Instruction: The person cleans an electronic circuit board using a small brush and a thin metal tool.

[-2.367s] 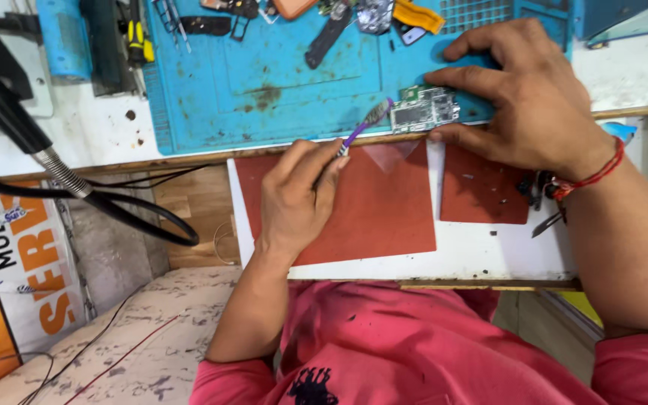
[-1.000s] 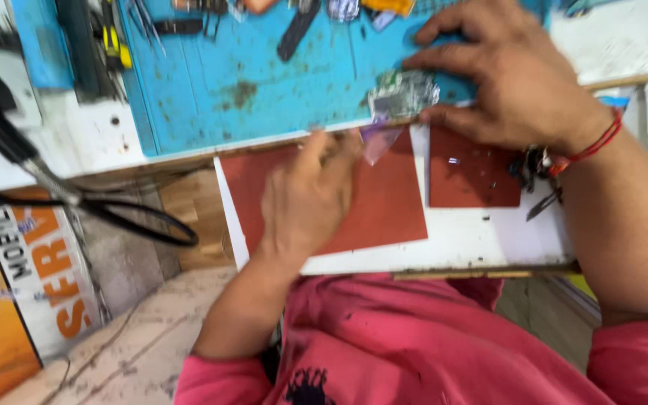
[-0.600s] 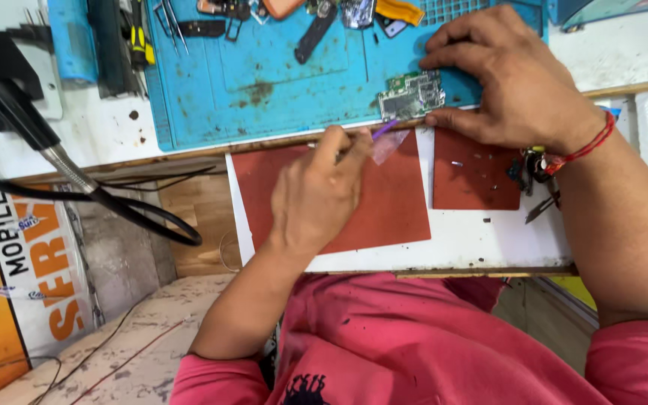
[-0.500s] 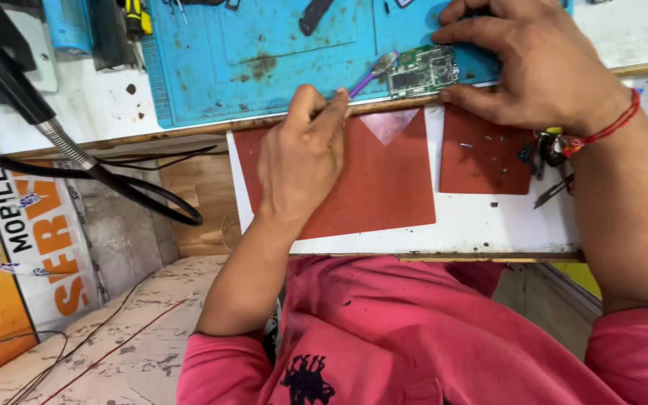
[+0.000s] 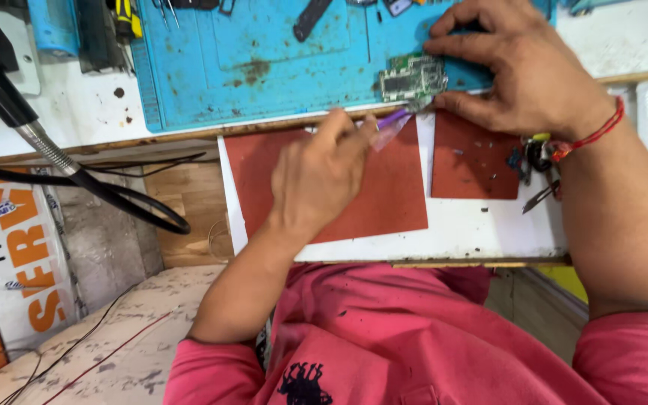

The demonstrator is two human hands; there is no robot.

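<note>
A small green circuit board [image 5: 412,77] is lying at the front edge of a blue work mat [image 5: 264,67]. It is pressed down flat by the spread fingers of the right hand [image 5: 523,71]. A thin purple tool [image 5: 393,120] is pinched tight in the left hand [image 5: 316,176], and its tip is just beside the board. A big red-brown sheet [image 5: 384,199] is seen under the left hand.

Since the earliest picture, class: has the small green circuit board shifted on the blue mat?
Cannot tell. The circuit board sits at the blue mat's near edge under the right hand as earlier; the head camera itself moved, so any small shift is unclear.
</note>
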